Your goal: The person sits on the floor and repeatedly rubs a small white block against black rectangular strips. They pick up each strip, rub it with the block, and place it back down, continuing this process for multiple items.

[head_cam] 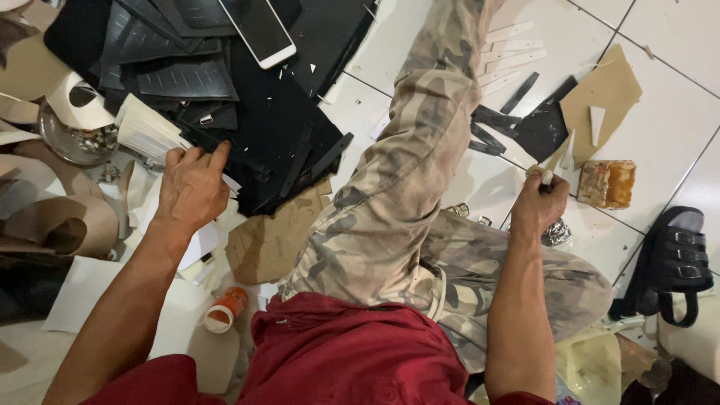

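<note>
two hands: left hand (191, 187) lies flat on white strips (150, 131); right hand (538, 204) pinches an upright tool (546, 177).

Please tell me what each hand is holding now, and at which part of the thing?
The right hand grips a small pale tool in its fist; only the top end shows. The left hand rests flat on white strips, grasping nothing clearly.

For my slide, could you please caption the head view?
Seated on tiles, left hand on black sheets, right hand gripping a small tool.
</note>
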